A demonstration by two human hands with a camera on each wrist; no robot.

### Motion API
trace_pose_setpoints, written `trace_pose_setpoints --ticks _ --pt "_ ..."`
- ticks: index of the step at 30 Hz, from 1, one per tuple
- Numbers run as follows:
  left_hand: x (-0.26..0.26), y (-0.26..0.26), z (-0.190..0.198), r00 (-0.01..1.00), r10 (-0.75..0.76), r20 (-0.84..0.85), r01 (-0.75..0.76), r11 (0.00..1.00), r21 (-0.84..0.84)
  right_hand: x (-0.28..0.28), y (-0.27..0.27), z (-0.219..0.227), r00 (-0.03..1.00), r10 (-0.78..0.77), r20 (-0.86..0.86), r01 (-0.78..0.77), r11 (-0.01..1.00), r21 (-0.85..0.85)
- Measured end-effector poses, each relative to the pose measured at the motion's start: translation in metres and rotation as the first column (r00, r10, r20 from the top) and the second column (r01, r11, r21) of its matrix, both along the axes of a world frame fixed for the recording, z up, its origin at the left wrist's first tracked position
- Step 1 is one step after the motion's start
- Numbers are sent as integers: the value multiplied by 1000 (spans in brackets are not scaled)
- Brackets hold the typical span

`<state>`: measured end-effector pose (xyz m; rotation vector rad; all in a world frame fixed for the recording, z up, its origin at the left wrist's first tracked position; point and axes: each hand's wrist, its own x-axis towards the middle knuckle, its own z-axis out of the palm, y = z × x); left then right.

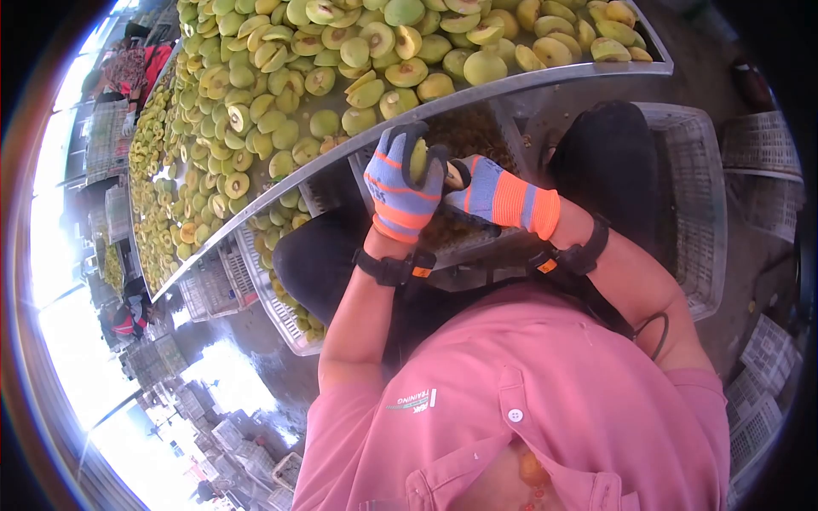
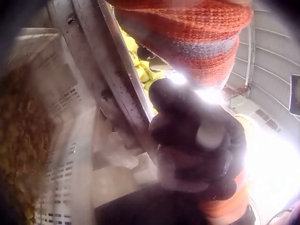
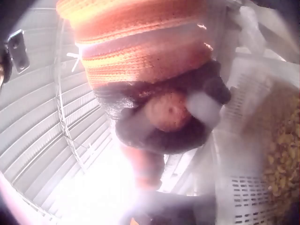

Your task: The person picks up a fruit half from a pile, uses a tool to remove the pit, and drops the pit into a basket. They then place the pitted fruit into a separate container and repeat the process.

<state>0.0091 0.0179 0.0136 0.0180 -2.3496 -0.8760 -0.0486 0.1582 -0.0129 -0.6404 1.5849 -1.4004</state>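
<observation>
In the head view, my gloved left hand [image 1: 400, 187] curls round a green fruit piece [image 1: 418, 159], partly covered by the fingers. Against it, my gloved right hand [image 1: 498, 194] grips a rounded, wood-coloured handle [image 1: 457, 175]; any blade is hidden between the hands. The right wrist view shows the handle's round end [image 3: 169, 111] inside the dark-coated fingers of my right hand [image 3: 145, 84]. In the left wrist view, the orange cuff of my left hand [image 2: 187, 47] fills the top, above dark, curled glove fingers [image 2: 197, 150]. The fruit cannot be made out there.
A metal-edged table [image 1: 545, 78] heaped with halved green fruit [image 1: 375, 41] lies beyond the hands. Below its edge is a crate holding brownish pieces [image 3: 286, 159]. White crates stand left [image 1: 273, 285] and right [image 1: 703, 204] of the legs. Other people are at the far left.
</observation>
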Motion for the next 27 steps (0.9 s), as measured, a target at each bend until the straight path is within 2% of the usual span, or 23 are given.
trace_pose_setpoints --ticks 1,2,4,5,7,8,10,12,14,16,18,20,23,24,26,27 --pt "0 1 -2 1000 -5 -6 5 999 32 -1 4 17 998 6 67 -12 997 82" --pt "0 2 -3 999 -2 42 -8 971 238 -3 7 26 991 5 133 -27 986 164" --pt "-1 6 -6 990 -25 136 -64 791 608 -4 5 9 999 35 -11 -33 993 117" --pt "-1 -2 -10 972 -126 197 0 842 540 -4 4 2 996 48 -81 -40 995 94" --pt "-2 -23 -15 894 -300 334 150 901 407 -6 6 0 987 119 -112 -96 976 197" --pt "0 -25 -17 867 -292 404 76 879 472 -8 7 6 979 159 -124 -125 960 250" --pt "1 -29 -17 850 -359 386 118 843 525 -11 11 24 993 116 13 -115 954 277" --pt "2 -30 -18 851 -360 382 55 785 616 -10 11 27 991 84 108 -111 955 274" --pt "-1 -24 -18 868 -294 399 -103 681 725 -10 11 22 985 70 156 -107 965 240" --pt "0 -12 -13 957 -158 245 -37 766 642 -11 9 20 992 58 111 -78 981 180" --pt "6 0 -14 983 -68 168 -64 735 675 -6 6 6 997 51 59 -59 989 134" --pt "11 6 -18 981 -11 192 -152 565 811 3 -1 -9 999 53 -11 -52 993 101" --pt "7 6 -24 973 37 228 -189 694 695 11 -3 -10 995 -34 97 26 996 87" --pt "8 7 -24 969 48 240 -204 704 680 11 -3 -11 988 -28 150 16 996 84" --pt "7 9 -19 981 74 179 -166 798 580 11 -4 -10 967 -18 254 -1 997 76" --pt "7 10 -19 986 84 146 -149 838 524 9 -1 -9 957 -10 289 -27 992 125"
